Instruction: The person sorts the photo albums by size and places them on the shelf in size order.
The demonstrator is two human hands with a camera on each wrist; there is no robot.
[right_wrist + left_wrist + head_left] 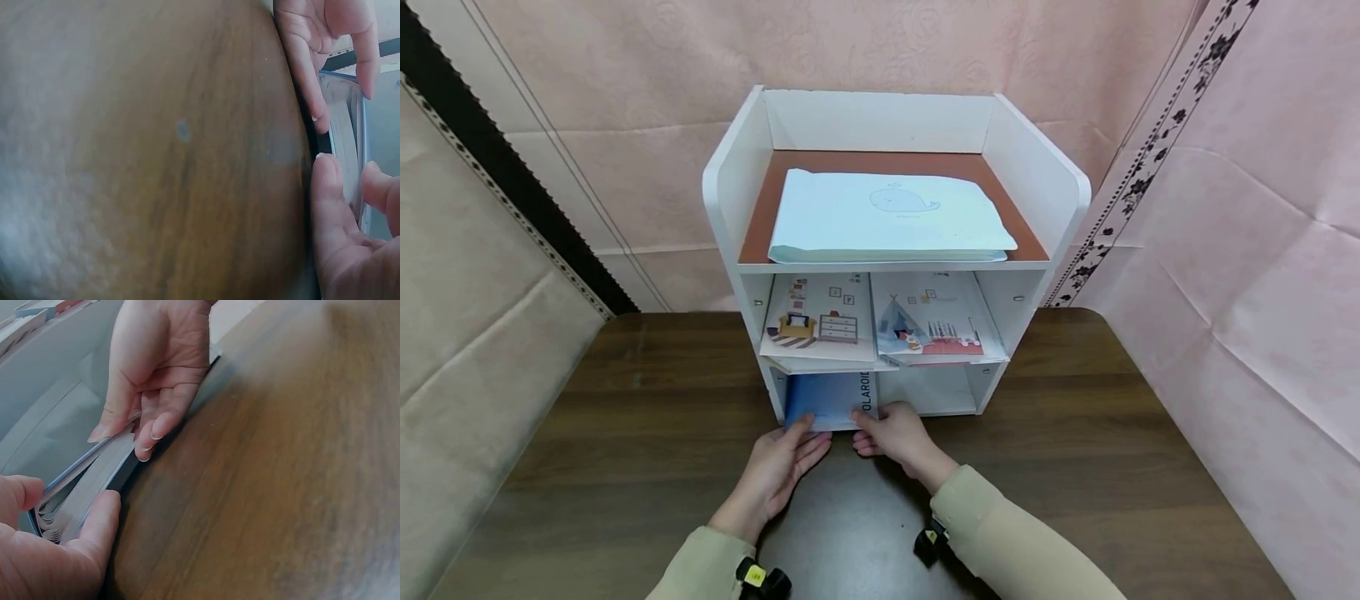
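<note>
A blue photo album [827, 398] marked "POLAROID" lies flat in the lower left of the white shelf unit [880, 121], its front edge jutting out slightly. My left hand [775, 471] pinches the left end of that edge, thumb on top and fingers underneath. At the other end my right hand [901, 437] grips it the same way. In the left wrist view the album's page edges [109, 462] show between its covers, with curved bindings near my left thumb. The right wrist view shows both hands on the album [344, 134] too.
A pale blue whale-print folder [887, 217] lies on the brown top shelf. Two stacks of illustrated booklets, left [808, 329] and right [932, 321], fill the middle shelf. The unit stands on a dark wooden table [640, 467], with pink cloth [887, 42] behind.
</note>
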